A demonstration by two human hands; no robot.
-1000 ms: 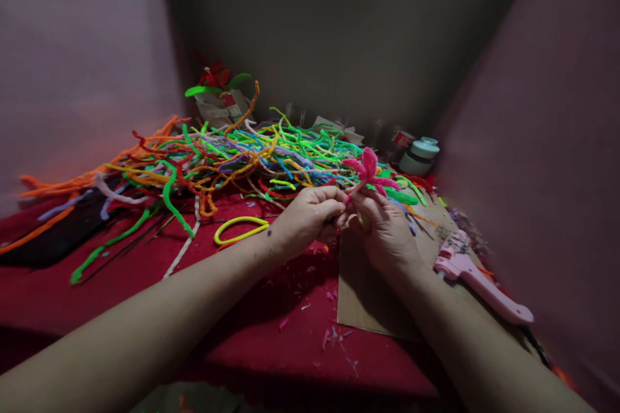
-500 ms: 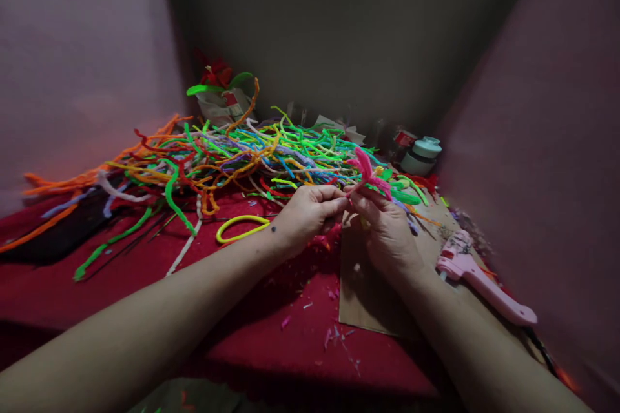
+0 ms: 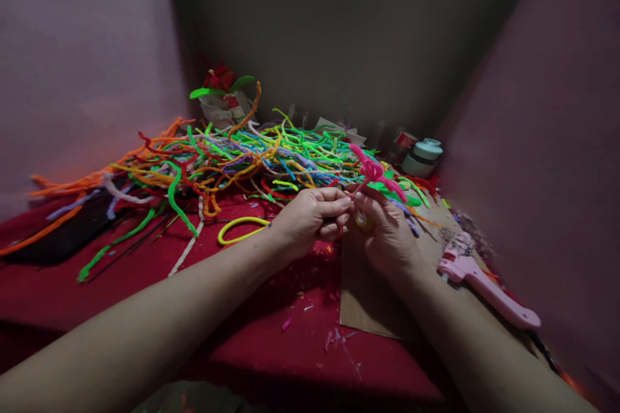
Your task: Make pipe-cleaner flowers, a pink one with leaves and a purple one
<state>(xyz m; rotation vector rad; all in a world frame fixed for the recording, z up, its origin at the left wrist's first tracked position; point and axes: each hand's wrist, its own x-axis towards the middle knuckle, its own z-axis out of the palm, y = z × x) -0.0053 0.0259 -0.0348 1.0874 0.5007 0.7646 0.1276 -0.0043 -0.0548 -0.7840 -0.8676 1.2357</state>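
A pink fuzzy stem piece (image 3: pixel 372 170), with a looped centre and short arms, rises above my right hand (image 3: pixel 387 226). Thumb and fingers of that hand pinch its thin stem. My left hand (image 3: pixel 317 219) is closed on the lower end of the same stem, its fingertips almost touching those of my right hand. Something small and yellowish shows beneath my right thumb, too unclear to name. Behind both hands spreads a heap of coloured fuzzy stems (image 3: pixel 261 155).
On the right, a pink glue gun (image 3: pixel 484 284) lies on brown cardboard (image 3: pixel 368 303). A pale teal-lidded jar (image 3: pixel 422 156) stands behind. Yellow-handled loop (image 3: pixel 237 230), dark tray (image 3: pixel 62 232) and pink scraps lie on the red cloth (image 3: pixel 271 348). A red flower (image 3: pixel 220 77) stands at the back.
The pink piece has turned, so its looped centre now shows and one arm points down to the right. My left hand's fingers have shifted slightly on the stem. The view has moved slightly.
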